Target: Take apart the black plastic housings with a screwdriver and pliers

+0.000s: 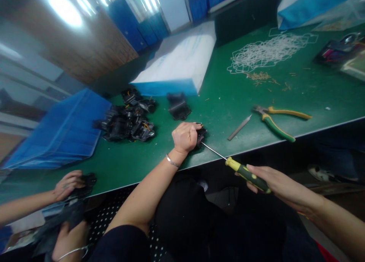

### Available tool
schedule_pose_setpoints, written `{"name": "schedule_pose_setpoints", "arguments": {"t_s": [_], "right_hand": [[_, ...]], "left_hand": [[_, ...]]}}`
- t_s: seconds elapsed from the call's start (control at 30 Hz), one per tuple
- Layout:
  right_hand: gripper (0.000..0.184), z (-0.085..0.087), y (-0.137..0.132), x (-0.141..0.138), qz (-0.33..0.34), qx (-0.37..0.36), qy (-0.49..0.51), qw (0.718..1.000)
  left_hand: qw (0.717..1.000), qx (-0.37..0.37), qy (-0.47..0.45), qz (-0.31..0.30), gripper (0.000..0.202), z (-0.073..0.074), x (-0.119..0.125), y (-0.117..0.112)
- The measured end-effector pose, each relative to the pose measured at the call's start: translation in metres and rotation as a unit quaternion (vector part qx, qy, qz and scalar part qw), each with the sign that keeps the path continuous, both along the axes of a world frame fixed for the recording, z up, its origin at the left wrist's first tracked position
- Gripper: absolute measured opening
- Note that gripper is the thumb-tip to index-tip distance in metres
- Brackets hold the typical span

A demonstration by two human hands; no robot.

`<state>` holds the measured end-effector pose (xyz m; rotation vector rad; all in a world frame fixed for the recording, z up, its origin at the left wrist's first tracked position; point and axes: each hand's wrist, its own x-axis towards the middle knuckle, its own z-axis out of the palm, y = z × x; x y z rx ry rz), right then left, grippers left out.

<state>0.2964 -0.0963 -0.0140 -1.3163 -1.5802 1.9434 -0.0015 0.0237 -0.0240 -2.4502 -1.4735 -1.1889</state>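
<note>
Fingers of the left hand (185, 137) are closed over a small black plastic part (201, 134), which is pressed down on the green bench (222, 102) close to its near edge. A screwdriver (242, 171) with a yellow-and-black handle is gripped in the right hand (273, 182), fingers wrapped round the handle, and its thin steel shaft is angled up so that the tip meets the part. The part is judged light and rigid, with moulded edges that could slip — a firm hold from above over its body seems best, clear of the tip. More black parts (125, 119) are heaped further back on the bench, with one lying apart (178, 106). Yellow-green pliers (275, 119) and a flat metal file (239, 127) lie to the right. At the lower left, another person's hands (68, 184) are occupied with a dark part.
</note>
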Motion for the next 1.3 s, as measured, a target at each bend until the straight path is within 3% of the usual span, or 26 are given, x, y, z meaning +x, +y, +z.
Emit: {"name": "schedule_pose_setpoints", "arguments": {"t_s": [0.07,0.1,0.2,0.27,0.3,0.37,0.43,0.57,0.63,0.73,0.8,0.9,0.97,1.07,1.2,1.3], "right_hand": [[0.043,-0.004,0.0,-0.001,-0.032,0.169,-0.079,0.982],[0.036,-0.005,-0.001,-0.001,-0.054,0.267,-0.125,0.954],[0.036,-0.009,-0.003,0.005,-0.09,0.533,-0.235,0.808],[0.043,-0.009,-0.003,0.01,-0.069,0.641,-0.266,0.716],[0.047,-0.009,-0.002,0.014,-0.059,0.673,-0.274,0.684],[0.048,-0.01,0.001,0.021,-0.068,0.696,-0.287,0.655],[0.041,-0.01,0.005,0.03,-0.12,0.669,-0.292,0.673],[0.033,-0.014,0.006,0.045,-0.25,0.526,-0.245,0.775],[0.036,-0.017,0.003,0.05,-0.286,0.465,-0.231,0.805],[0.04,-0.019,-0.002,0.05,-0.298,0.388,-0.221,0.844],[0.044,-0.018,-0.005,0.046,-0.298,0.307,-0.2,0.881],[0.039,-0.014,-0.01,0.036,-0.282,0.173,-0.103,0.938],[0.033,-0.01,-0.015,0.031,-0.258,0.101,-0.005,0.961],[0.031,-0.008,-0.024,0.026,-0.233,0.016,0.098,0.967],[0.035,-0.008,-0.034,0.016,-0.142,-0.085,0.161,0.973],[0.043,-0.011,-0.037,0.003,-0.09,-0.122,0.109,0.982]], "left_hand": [[1.0,0.001,-0.002,-0.002,0.036,0.001,0.0,-0.001],[1.0,0.001,-0.002,-0.003,0.037,0.001,0.001,-0.001],[1.0,-0.006,0.01,0.011,0.04,0.005,0.003,-0.003],[0.998,-0.027,0.036,0.046,0.044,0.01,0.006,-0.006],[0.995,-0.046,0.057,0.068,0.046,0.014,0.007,-0.007],[0.983,-0.097,0.112,0.108,0.05,0.025,0.009,-0.011],[0.966,-0.149,0.17,0.127,0.053,0.037,0.007,-0.015],[0.928,-0.224,0.268,0.126,0.054,0.061,-0.001,-0.029],[0.91,-0.244,0.306,0.138,0.059,0.072,-0.005,-0.037],[0.895,-0.255,0.337,0.145,0.07,0.088,-0.006,-0.045],[0.893,-0.255,0.338,0.152,0.066,0.098,-0.003,-0.046],[0.92,-0.224,0.303,0.111,0.05,0.108,-0.001,-0.041],[0.942,-0.202,0.268,0.007,0.04,0.107,-0.003,-0.036],[0.949,-0.194,0.222,-0.114,0.033,0.089,-0.009,-0.032],[0.961,-0.203,0.165,-0.09,0.043,0.053,-0.012,-0.028],[0.971,-0.201,0.126,-0.023,0.053,0.036,-0.005,-0.023]]}}
